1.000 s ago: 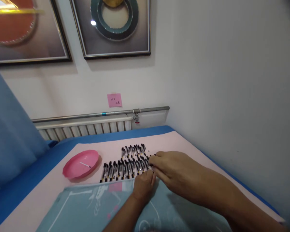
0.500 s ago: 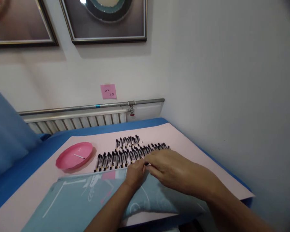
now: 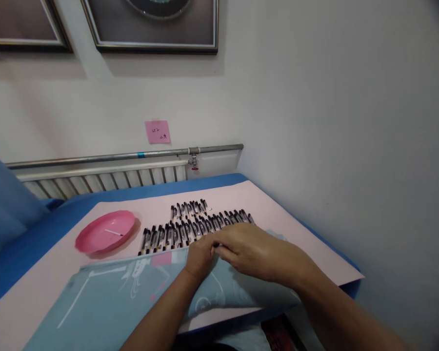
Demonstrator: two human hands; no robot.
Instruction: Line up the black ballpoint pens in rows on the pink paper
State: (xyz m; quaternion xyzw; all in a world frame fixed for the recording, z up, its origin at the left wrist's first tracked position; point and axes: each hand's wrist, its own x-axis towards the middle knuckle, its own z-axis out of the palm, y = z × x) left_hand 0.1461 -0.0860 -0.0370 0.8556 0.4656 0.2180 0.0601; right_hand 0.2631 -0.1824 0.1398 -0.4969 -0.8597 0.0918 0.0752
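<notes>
My left hand (image 3: 200, 254) and my right hand (image 3: 243, 248) meet above the folded light-blue cloth (image 3: 106, 292), both with their fingers closed. Between the fingertips shows the black end of a pen (image 3: 216, 244); the fingers hide most of it. Just beyond my hands, many black-capped clear pens (image 3: 183, 233) lie side by side in a long row. Behind it is a shorter row of similar pens (image 3: 188, 209). A tiny light piece (image 3: 210, 209) lies at the right end of the shorter row.
To the left, a pink plate (image 3: 95, 234) holds a thin white refill-like stick (image 3: 114, 232). Pink paper (image 3: 227, 192) covers the blue tabletop (image 3: 190, 184). A radiator (image 3: 106, 180) and pipe (image 3: 168, 154) run along the back wall; a side wall (image 3: 336, 146) stands at the right.
The view has shifted slightly, so everything sits a little further left and higher. My hands stay together, gripping the pen, with only slight finger movement.
</notes>
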